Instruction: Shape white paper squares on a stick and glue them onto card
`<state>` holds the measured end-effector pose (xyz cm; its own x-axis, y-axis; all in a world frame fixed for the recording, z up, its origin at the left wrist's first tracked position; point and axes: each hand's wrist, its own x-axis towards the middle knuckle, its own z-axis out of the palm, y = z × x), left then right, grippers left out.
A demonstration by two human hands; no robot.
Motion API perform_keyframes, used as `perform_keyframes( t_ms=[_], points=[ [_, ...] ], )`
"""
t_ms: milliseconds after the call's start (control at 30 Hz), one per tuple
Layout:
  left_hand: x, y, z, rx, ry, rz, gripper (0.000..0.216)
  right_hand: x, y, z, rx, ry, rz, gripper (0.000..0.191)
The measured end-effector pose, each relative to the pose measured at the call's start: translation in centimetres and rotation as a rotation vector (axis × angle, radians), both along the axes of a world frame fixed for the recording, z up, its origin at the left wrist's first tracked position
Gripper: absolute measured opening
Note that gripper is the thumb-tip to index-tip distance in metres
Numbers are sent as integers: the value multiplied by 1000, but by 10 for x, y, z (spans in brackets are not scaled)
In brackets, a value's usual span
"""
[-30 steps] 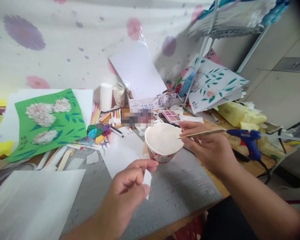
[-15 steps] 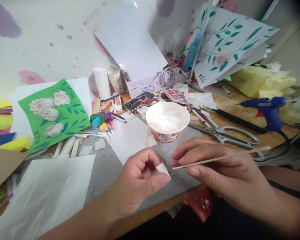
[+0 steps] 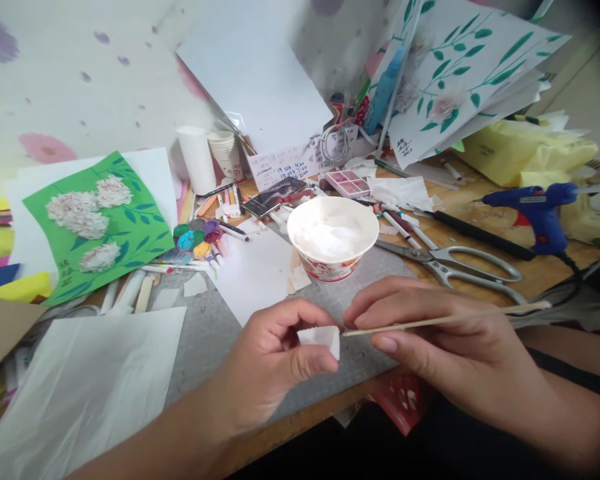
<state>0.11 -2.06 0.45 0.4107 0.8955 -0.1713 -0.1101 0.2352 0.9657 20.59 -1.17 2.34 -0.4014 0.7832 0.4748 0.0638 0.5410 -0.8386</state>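
One hand pinches paper, the other a stick.

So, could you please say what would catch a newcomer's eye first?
Probably the round white paper bowl with red print, near the middle of the view. Below it, the left hand pinches a small white paper piece, and the right hand holds a thin pale wooden stick. The bright green sheet with fluffy whitish flowers at left and the blue plastic glue gun at right likely come next.
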Motion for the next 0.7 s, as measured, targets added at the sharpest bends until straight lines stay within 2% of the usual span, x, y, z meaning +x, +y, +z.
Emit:
perform_keyframes(
  t_ms=[200, 467, 700],
  points=[
    [-3, 0, -4, 8, 56, -30, 27, 3, -1, 0, -26, -12, -12, 17],
    [-3, -1, -4, -25, 20, -40, 31, -3, -4, 1, 18, 11, 20, 19],
    [-3, -1, -7, -36, 10, -29, 27, -1, -6, 1, 86, -34, -32, 17]
  ],
)
